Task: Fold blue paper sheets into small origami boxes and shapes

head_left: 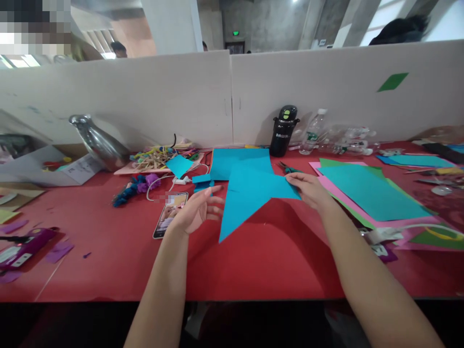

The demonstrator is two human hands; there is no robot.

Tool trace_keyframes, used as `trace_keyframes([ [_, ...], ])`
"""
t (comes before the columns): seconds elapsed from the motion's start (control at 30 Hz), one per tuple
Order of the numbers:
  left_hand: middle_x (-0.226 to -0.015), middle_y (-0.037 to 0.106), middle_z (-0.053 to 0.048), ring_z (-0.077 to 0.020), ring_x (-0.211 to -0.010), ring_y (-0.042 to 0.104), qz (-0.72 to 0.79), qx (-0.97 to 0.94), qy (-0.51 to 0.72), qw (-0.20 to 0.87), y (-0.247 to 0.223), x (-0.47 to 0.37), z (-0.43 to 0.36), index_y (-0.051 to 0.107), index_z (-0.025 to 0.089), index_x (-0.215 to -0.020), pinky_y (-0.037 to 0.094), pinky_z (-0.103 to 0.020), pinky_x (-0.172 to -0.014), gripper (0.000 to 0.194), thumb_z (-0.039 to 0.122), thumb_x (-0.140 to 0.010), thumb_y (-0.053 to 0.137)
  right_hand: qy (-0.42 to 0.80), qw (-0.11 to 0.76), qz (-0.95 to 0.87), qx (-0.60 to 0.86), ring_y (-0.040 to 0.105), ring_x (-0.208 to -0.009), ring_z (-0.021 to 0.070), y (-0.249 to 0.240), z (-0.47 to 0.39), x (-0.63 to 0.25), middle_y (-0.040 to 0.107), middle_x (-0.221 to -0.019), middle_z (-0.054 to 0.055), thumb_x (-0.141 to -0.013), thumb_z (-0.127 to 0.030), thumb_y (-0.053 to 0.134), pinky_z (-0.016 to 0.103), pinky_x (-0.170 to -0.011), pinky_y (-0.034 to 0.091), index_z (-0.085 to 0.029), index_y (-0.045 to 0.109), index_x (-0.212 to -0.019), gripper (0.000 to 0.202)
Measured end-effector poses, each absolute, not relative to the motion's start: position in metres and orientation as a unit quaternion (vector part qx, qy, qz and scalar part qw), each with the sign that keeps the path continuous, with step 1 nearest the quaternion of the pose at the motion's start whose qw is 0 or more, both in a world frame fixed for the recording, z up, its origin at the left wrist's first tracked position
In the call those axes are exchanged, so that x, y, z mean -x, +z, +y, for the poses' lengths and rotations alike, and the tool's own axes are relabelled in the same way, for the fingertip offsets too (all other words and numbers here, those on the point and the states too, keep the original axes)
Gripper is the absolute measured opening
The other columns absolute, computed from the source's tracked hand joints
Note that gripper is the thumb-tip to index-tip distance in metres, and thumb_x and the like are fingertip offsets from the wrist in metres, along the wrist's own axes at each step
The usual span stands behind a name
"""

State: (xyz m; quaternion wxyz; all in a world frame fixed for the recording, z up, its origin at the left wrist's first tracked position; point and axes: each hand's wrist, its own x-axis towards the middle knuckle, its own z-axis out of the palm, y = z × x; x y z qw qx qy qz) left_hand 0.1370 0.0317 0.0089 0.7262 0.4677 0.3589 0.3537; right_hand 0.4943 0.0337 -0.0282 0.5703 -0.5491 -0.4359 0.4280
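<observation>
A blue paper piece (250,193) with a long point toward the front is held up above the red table. My right hand (306,188) pinches its right corner. Beside its left edge, my left hand (199,210) has its fingers apart and holds nothing. Behind the piece lies a blue sheet (224,162) on the table. Small folded blue scraps (203,182) are just beyond my left fingers. A phone (170,215) with a lit screen lies left of my left hand. Scissors (288,169) lie partly hidden behind my right hand.
Stacked coloured paper (377,191) lies at the right. A black bottle (284,131) and a clear bottle (312,133) stand by the white partition (145,96). At the left are a metal flask (101,145), sticks (155,159), a cardboard box (78,169) and a purple power strip (27,249).
</observation>
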Motion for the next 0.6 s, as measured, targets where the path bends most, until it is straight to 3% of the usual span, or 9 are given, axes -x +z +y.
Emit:
trace_keyframes([
  [0.07, -0.098, 0.074, -0.011, -0.0195, -0.07, 0.068, 0.368, -0.461, 0.327, 0.739, 0.004, -0.143, 0.034, 0.065, 0.02, -0.125, 0.052, -0.029, -0.059, 0.063, 0.066, -0.082, 0.063, 0.465, 0.539, -0.445, 0.543, 0.059, -0.069, 0.0158, -0.026, 0.031, -0.495, 0.069, -0.077, 0.003, -0.056, -0.049, 0.088, 0.031, -0.066, 0.047, -0.02, 0.074, -0.079, 0.04],
  [0.27, -0.104, 0.075, -0.009, -0.0232, -0.092, 0.069, 0.418, -0.52, 0.361, 0.652, -0.008, -0.159, 0.036, 0.073, 0.018, -0.11, 0.051, -0.031, -0.076, 0.046, 0.055, -0.082, 0.07, 0.553, 0.414, -0.516, 0.507, 0.058, -0.065, 0.0136, -0.021, 0.023, -0.483, 0.067, -0.074, 0.002, -0.071, -0.049, 0.081, 0.028, -0.062, 0.045, -0.018, 0.073, -0.085, 0.035],
  [0.43, -0.095, 0.077, -0.009, -0.0236, -0.089, 0.069, 0.43, -0.625, 0.334, 0.559, -0.013, -0.159, 0.037, 0.077, 0.018, -0.095, 0.051, -0.032, -0.078, 0.036, 0.043, -0.07, 0.084, 0.53, 0.375, -0.576, 0.496, 0.061, -0.074, 0.0171, -0.019, 0.02, -0.476, 0.071, -0.083, 0.005, -0.075, -0.051, 0.078, 0.033, -0.071, 0.048, -0.018, 0.074, -0.087, 0.035],
  [0.6, -0.085, 0.076, -0.007, -0.0229, -0.082, 0.067, 0.463, -0.704, 0.347, 0.411, -0.008, -0.154, 0.038, 0.077, 0.017, -0.081, 0.049, -0.031, -0.073, 0.029, 0.046, -0.078, 0.074, 0.499, 0.362, -0.611, 0.496, 0.064, -0.084, 0.0198, -0.013, 0.016, -0.477, 0.073, -0.091, 0.007, -0.078, -0.05, 0.075, 0.034, -0.078, 0.049, -0.019, 0.075, -0.091, 0.034],
])
